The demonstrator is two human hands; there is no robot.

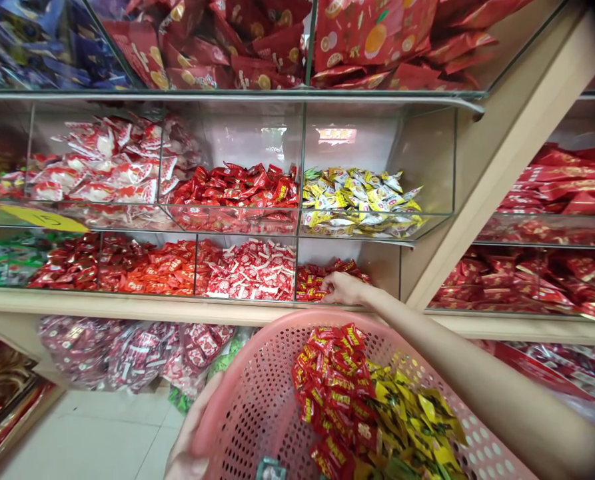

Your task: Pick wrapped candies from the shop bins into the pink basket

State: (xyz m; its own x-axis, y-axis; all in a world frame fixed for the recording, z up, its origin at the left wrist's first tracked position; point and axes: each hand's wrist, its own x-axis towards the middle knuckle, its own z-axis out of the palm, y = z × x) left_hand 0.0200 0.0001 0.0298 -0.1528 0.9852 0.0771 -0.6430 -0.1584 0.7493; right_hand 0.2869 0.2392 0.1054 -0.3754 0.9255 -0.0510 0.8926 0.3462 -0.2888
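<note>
My left hand grips the left rim of a pink perforated basket. Red wrapped candies and yellow wrapped candies lie inside it, side by side. Beyond the basket, my right hand reaches into the lower right shelf compartment, its fingers curled down at the small red and yellow candies there. Whether a candy is between those fingers is too small to tell. The right forearm passes over the basket's right side.
Clear-fronted shelf bins hold red-and-white candies, red candies and yellow-and-white candies. A wooden post slants at the right. Bagged candies sit beneath the wooden ledge, above a tiled floor.
</note>
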